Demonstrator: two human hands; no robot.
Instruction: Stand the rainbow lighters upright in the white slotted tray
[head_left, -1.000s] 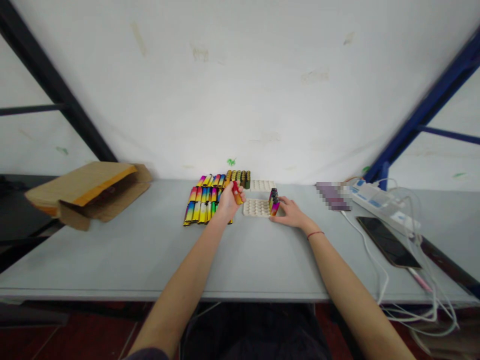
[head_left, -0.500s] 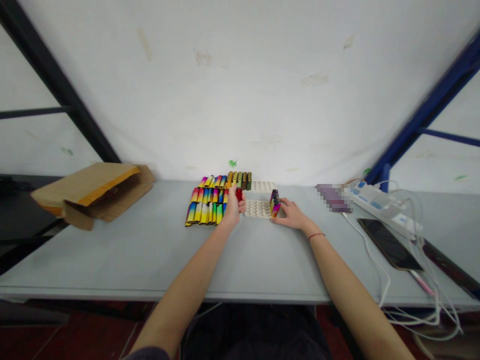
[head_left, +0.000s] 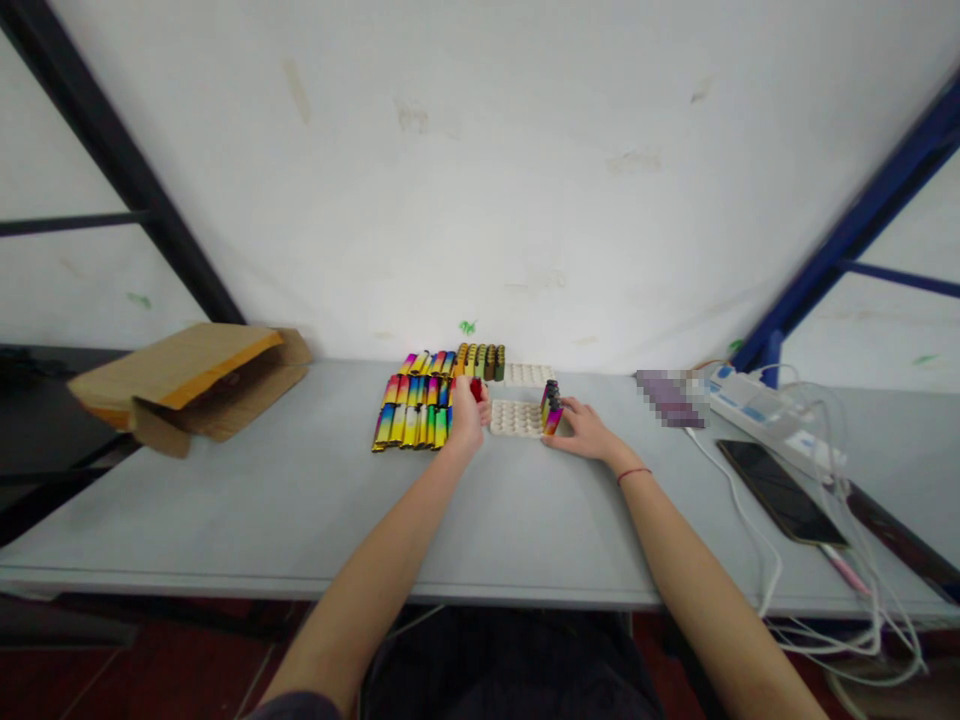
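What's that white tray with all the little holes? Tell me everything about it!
The tray is cream-white, looks like plastic, and has rows of round holes, most of them empty. It lies flat on the grey table. A few colourful lighters stand upright along its right edge, where the right hand rests. The left hand, holding a red lighter, is at its left edge.

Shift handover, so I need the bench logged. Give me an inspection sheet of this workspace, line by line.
Surface: grey table, matt.
Job's things: rainbow lighters lying in rows; white socket tray, upright lighters at its right edge.
Clutter: open cardboard box left; phone right.
Hands: left hand grips a red lighter; right hand rests at the tray's right edge.
Cables: white leads from a power strip hang over the table's edge.
Surroundings: white wall, black post, blue post.
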